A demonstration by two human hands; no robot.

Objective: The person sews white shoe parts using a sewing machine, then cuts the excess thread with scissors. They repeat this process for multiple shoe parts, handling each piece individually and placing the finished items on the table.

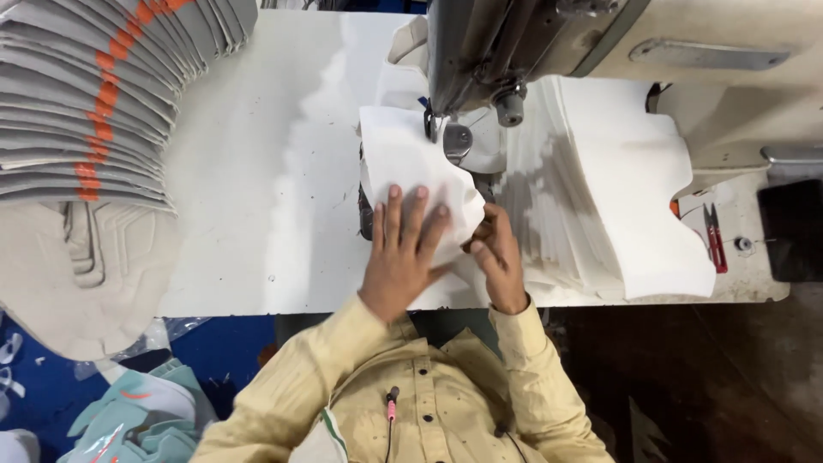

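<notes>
Head view: left hand [401, 257] lies flat, fingers spread, on white cut fabric piece [411, 171] under sewing machine presser foot [454, 141]. Right hand [495, 257], at 3 o'clock of left, pinches the piece's edge. Stacked white fabric panels [626, 206] at 3 o'clock; red thread snips [714, 236] beyond.

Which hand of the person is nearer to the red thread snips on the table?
Right. The right hand pinches the edge of the white fabric piece, on the side toward the red snips. The left hand lies flat on that fabric, farther away.
</notes>
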